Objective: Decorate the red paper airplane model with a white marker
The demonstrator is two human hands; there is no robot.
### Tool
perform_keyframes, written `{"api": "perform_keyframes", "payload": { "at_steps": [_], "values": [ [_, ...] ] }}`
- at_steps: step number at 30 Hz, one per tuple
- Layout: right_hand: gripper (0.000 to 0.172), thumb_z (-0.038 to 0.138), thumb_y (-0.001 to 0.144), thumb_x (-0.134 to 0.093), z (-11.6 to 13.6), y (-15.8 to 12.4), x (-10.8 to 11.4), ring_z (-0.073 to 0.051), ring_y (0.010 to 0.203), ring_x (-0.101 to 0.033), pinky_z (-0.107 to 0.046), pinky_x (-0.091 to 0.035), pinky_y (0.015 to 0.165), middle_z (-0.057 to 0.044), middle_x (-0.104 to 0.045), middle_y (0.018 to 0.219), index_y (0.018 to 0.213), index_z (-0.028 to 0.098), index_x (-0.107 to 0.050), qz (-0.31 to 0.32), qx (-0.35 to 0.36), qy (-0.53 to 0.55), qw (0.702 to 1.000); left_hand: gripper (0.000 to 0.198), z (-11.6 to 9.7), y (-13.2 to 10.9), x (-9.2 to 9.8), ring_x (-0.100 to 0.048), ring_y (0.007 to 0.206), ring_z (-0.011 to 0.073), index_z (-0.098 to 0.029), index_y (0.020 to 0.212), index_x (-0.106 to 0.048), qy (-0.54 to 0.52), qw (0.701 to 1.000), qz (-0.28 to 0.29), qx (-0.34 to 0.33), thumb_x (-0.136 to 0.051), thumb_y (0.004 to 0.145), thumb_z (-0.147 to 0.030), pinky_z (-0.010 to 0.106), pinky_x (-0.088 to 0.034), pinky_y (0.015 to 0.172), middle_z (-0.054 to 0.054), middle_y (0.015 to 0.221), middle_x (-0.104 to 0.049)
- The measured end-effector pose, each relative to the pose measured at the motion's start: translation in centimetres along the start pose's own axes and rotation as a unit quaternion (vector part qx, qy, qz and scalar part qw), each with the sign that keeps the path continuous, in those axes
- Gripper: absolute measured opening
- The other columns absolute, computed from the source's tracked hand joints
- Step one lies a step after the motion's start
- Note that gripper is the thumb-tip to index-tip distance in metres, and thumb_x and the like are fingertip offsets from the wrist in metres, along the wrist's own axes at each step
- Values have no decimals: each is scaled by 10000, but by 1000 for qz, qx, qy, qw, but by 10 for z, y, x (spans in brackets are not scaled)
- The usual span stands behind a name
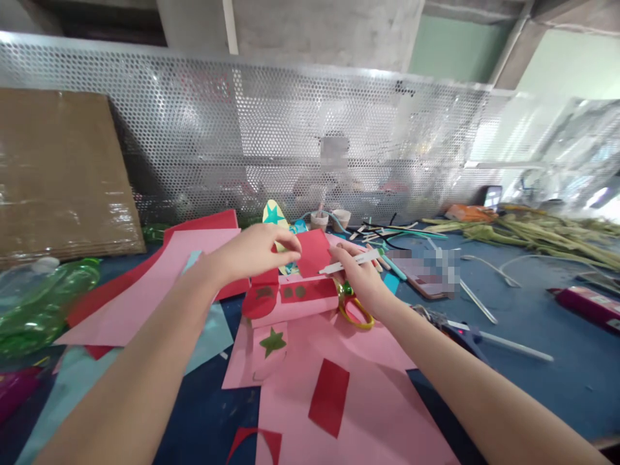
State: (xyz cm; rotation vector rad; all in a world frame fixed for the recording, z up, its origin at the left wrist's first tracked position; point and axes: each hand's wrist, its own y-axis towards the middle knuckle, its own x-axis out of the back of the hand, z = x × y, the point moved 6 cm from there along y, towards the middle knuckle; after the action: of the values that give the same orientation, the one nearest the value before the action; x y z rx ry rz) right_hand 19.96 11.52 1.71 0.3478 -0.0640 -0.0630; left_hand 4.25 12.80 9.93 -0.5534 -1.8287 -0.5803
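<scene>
Above blue surface [523, 316]: left hand [259, 248], fingers parted, apparently empty; right hand [361, 278], holding white marker [332, 267], whose tip, if dipped, could mark nearby red paper [312, 250].

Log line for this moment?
left hand: open, nothing visibly held | right hand: holding marker | between hands: red card | by right hand: scissors

No legible txt (pen [367, 257] incl.)
</scene>
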Motion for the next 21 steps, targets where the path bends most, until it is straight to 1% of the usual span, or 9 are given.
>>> {"api": "perform_keyframes", "payload": {
  "at_steps": [2,4,5,7,11,13,16,21],
  "values": [
    [312,405,784,-538,0,-1,-3,-113,436,-425,-250,-339,488,74,-402,405,580,227,-383,5,8,2,1000,224,-3,2,-18,-617,912,189,-234,955,-692,3,997,79,-14,-556,805,-329,257,-437,760,8,1027,-696],
    [266,360,733,-571,-1,-1,-5,-114,446,-419,-246,-322,478,84,-389,430,595,230,-385,2,17,-16,1000,240,-2,5,-31,-629,869,185,-234,974,-688,7,993,118,1,-574,789,-335,249,-445,720,19,1039,-691],
    [256,340,712,-575,-2,0,-6,-109,452,-403,-243,-311,474,83,-385,448,585,228,-383,1,24,-35,999,242,-1,7,-36,-633,856,181,-232,984,-684,4,992,127,2,-559,800,-328,246,-448,713,22,1031,-694],
    [242,308,693,-555,-2,1,-7,-103,473,-377,-239,-294,473,74,-387,488,559,224,-372,0,34,-76,997,236,0,10,-43,-640,825,173,-220,968,-684,-2,992,129,2,-513,829,-306,243,-450,705,26,967,-707],
    [201,280,707,-496,-4,2,-8,-112,514,-411,-237,-313,497,61,-415,518,563,223,-367,6,30,-107,994,233,3,13,-52,-643,708,158,-191,961,-668,-43,988,146,11,-513,823,-297,236,-456,650,29,866,-711],
    [192,277,706,-495,-4,2,-8,-114,508,-419,-239,-314,499,64,-418,511,570,223,-371,8,25,-109,994,225,5,14,-53,-641,691,152,-193,951,-662,-58,988,146,13,-529,817,-314,228,-457,631,22,851,-707],
    [187,280,706,-495,-4,2,-8,-110,484,-395,-241,-295,484,69,-412,501,573,224,-376,13,22,-113,993,208,7,15,-54,-635,666,144,-198,928,-655,-69,987,143,11,-549,808,-332,220,-459,605,11,830,-697],
    [185,257,686,-493,1,2,-9,-108,504,-376,-245,-290,502,67,-403,508,551,221,-371,14,41,-130,991,192,8,16,-56,-636,668,146,-196,912,-656,-71,987,146,4,-570,795,-321,220,-463,600,11,822,-694]
  ]
}}
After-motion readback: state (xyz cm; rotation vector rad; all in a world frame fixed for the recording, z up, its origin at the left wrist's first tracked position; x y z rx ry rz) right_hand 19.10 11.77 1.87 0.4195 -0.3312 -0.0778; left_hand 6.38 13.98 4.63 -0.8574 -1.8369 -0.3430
